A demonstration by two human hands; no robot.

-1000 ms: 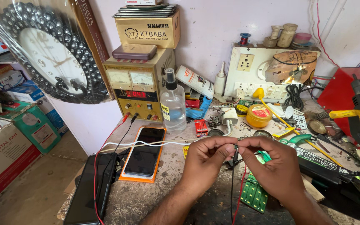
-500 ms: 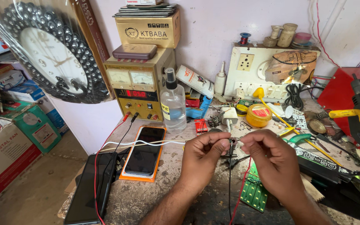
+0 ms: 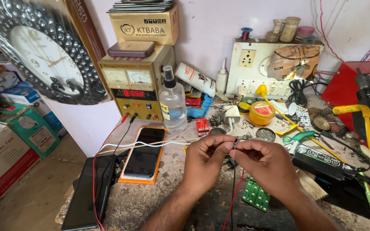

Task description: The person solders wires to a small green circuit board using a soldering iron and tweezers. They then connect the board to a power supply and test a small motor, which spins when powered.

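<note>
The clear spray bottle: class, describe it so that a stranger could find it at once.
Start at the yellow power supply against the wall. The spray bottle stands just right of it, behind the phone. It alone is transparent with a black nozzle.

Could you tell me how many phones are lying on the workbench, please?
2: one phone on an orange mat, one dark phone at the bench's left edge; clutter may hide others.

The left hand point(image 3: 206, 156) and right hand point(image 3: 266, 160) meet fingertip to fingertip above the workbench point(image 3: 159, 196). Two wires point(image 3: 234, 188) hang below the fingertips. A phone point(image 3: 145, 152) lies left of the left hand. A spray bottle point(image 3: 172, 102) stands behind it. A circuit board point(image 3: 257, 196) lies under the right hand.
</note>
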